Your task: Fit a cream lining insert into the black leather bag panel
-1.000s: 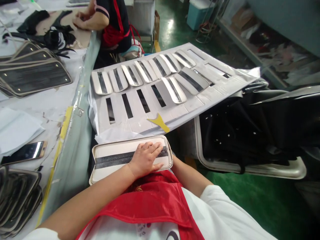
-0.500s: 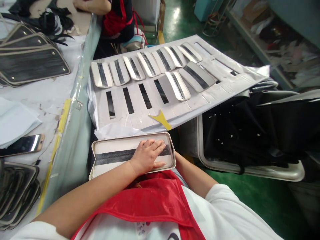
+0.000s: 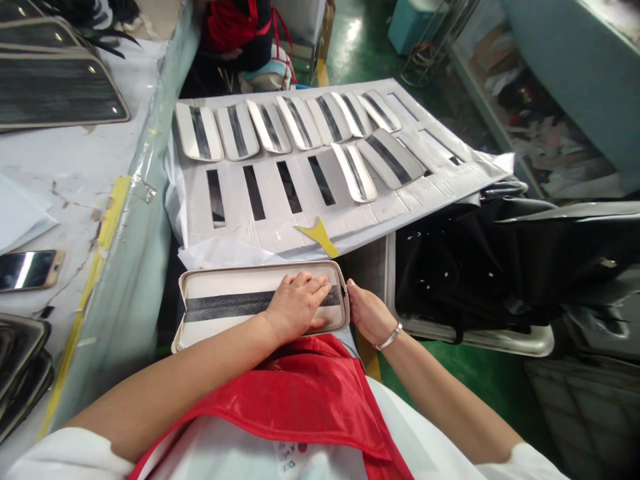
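Observation:
A white rectangular panel with a dark stripe along its middle and a beige rim lies across my lap. My left hand rests flat on its right half, fingers spread over the stripe. My right hand grips the panel's right end, thumb on the rim, a bracelet on the wrist. Beyond the panel a white board with dark slots slopes up away from me. It carries a row of small white striped pieces and a yellow scraper.
On the left runs a white work table with a phone and stacked dark framed panels. A person in a red apron sits at the far end. To the right stands a bin of black material on a green floor.
My right hand has come out from under the panel and taken hold of its right end. The view has shifted down and left. My left hand stays on the panel.

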Demonstrator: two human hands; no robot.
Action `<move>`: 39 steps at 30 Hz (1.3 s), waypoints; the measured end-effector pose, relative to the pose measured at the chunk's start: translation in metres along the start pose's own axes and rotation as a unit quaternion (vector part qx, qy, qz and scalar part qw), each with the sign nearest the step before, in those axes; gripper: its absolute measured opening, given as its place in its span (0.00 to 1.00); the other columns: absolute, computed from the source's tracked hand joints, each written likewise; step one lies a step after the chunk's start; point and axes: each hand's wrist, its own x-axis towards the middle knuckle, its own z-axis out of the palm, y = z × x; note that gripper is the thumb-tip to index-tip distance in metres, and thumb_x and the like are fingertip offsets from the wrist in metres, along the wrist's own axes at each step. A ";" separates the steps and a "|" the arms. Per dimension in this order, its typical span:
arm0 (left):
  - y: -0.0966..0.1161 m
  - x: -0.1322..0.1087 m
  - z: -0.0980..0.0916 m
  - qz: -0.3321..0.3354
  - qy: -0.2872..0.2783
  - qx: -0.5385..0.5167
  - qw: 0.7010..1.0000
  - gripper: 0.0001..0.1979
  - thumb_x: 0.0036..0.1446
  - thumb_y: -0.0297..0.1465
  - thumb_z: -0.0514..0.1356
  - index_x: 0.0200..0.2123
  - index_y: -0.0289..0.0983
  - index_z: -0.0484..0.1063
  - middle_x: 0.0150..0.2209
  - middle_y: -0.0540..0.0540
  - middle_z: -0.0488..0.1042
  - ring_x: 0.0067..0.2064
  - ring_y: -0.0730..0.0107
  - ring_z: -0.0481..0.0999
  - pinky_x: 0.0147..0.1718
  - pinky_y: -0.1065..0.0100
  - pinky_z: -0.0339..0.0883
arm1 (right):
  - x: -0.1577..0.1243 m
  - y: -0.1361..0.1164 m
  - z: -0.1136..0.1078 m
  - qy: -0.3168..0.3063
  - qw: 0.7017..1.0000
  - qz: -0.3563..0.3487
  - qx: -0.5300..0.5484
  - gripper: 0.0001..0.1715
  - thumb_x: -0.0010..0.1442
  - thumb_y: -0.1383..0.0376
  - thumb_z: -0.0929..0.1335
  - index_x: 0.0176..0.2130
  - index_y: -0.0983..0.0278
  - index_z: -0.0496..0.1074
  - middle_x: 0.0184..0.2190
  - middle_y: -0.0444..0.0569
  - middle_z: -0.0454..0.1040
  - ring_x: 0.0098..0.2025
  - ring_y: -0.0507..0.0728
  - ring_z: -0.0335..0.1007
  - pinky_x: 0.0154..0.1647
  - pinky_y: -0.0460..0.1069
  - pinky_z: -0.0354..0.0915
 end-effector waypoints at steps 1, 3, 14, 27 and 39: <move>0.000 0.000 0.000 0.002 0.002 0.000 1.000 0.30 0.50 0.45 0.61 0.55 0.40 0.63 0.57 0.45 0.63 0.52 0.54 0.61 0.44 0.56 0.56 | -0.003 -0.001 -0.002 -0.006 1.000 0.018 -0.002 0.26 0.61 0.51 0.56 0.36 0.67 0.70 0.25 0.49 0.73 0.25 0.52 0.67 0.24 0.46 0.63; 0.000 -0.001 -0.001 0.006 0.005 0.000 1.000 0.30 0.50 0.45 0.61 0.54 0.39 0.63 0.57 0.44 0.63 0.52 0.54 0.61 0.44 0.56 0.56 | -0.005 -0.002 -0.005 -0.003 0.998 0.038 -0.046 0.21 0.58 0.52 0.61 0.32 0.67 0.70 0.23 0.45 0.70 0.24 0.51 0.63 0.22 0.44 0.59; -0.003 -0.004 0.000 0.012 0.022 -0.008 1.000 0.29 0.50 0.44 0.60 0.53 0.38 0.64 0.56 0.44 0.64 0.50 0.55 0.61 0.43 0.57 0.56 | -0.007 -0.037 -0.004 0.021 0.779 -0.020 -0.626 0.18 0.63 0.60 0.58 0.28 0.64 0.69 0.25 0.51 0.75 0.28 0.56 0.70 0.25 0.48 0.48; -0.006 -0.004 0.001 0.012 0.034 -0.023 0.999 0.29 0.49 0.45 0.61 0.52 0.38 0.65 0.55 0.43 0.65 0.49 0.55 0.62 0.43 0.57 0.56 | -0.007 -0.028 0.001 0.073 0.757 -0.071 -0.645 0.17 0.61 0.61 0.59 0.25 0.65 0.67 0.22 0.49 0.73 0.25 0.53 0.69 0.24 0.47 0.46; -0.006 -0.002 -0.001 0.012 0.025 -0.019 0.999 0.26 0.51 0.44 0.59 0.52 0.38 0.65 0.56 0.44 0.64 0.49 0.55 0.62 0.42 0.57 0.55 | -0.010 -0.038 0.008 0.045 0.763 -0.068 -0.642 0.19 0.63 0.60 0.57 0.28 0.66 0.67 0.26 0.51 0.73 0.27 0.54 0.69 0.24 0.47 0.47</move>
